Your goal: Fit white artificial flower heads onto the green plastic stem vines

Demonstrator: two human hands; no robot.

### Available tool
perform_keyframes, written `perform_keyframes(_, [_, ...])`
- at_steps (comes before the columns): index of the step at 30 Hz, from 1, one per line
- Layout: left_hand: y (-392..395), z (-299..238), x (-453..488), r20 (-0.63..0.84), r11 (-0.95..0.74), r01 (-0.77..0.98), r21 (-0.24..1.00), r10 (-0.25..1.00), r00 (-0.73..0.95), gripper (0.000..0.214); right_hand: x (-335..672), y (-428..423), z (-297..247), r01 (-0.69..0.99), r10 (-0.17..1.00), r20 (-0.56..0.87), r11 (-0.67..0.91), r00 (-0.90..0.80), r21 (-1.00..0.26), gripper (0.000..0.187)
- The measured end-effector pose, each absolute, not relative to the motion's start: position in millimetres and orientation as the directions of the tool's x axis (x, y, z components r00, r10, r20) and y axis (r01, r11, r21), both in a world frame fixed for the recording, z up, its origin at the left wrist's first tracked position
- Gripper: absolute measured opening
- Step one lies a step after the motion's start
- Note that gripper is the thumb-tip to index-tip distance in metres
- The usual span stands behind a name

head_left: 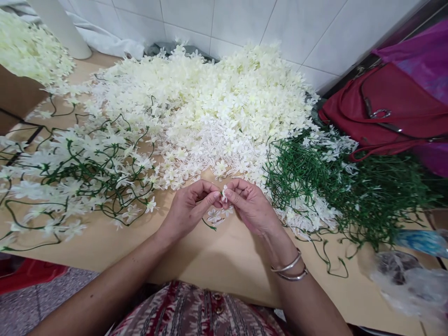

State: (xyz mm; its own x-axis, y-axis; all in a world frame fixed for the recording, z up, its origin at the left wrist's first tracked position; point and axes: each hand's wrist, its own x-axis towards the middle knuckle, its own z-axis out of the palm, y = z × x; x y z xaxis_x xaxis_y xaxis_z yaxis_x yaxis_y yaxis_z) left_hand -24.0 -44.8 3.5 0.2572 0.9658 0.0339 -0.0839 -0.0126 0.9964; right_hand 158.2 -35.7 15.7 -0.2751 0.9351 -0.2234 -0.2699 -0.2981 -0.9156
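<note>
The right grip [255, 208] pinches a white artificial flower [224, 192], nearly edge-on, long axis fore-and-aft. The left grip [190, 206] is fingertip-together beside it. Tabletop [217, 261] shows below, to its near edge.

Creamy white flowers [245, 98], dark green stems [301, 168], red bag [399, 100]

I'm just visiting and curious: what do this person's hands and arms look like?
The left hand and right hand are ungloved; no sleeves show. Two thin silver-coloured bangles circle the right forearm; the left forearm shows none.
</note>
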Motion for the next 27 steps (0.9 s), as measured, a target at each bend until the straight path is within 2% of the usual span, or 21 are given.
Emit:
perform_keyframes(10, [-46,1,-25,0.025,0.008,-0.132,0.991,0.968,0.250,0.022,152,-38,9,-0.256,0.946,-0.209,-0.272,-0.248,-0.927,0.032])
perform_keyframes(16, [-48,0,-25,0.032,-0.011,-0.090,0.996,0.971,0.237,0.023,152,-38,7,-0.272,0.950,-0.183,-0.252,-0.253,-0.929,0.024])
perform_keyframes(22, [-46,-3,-27,0.039,-0.035,-0.020,0.999,0.973,0.228,0.022,149,-37,7,-0.250,0.954,-0.181,-0.241,-0.241,-0.938,0.031])
perform_keyframes(27, [-46,-2,-24,0.057,-0.038,-0.091,0.995,0.974,0.218,0.022,147,-37,10,-0.294,0.955,-0.169,-0.239,-0.244,-0.926,0.032])
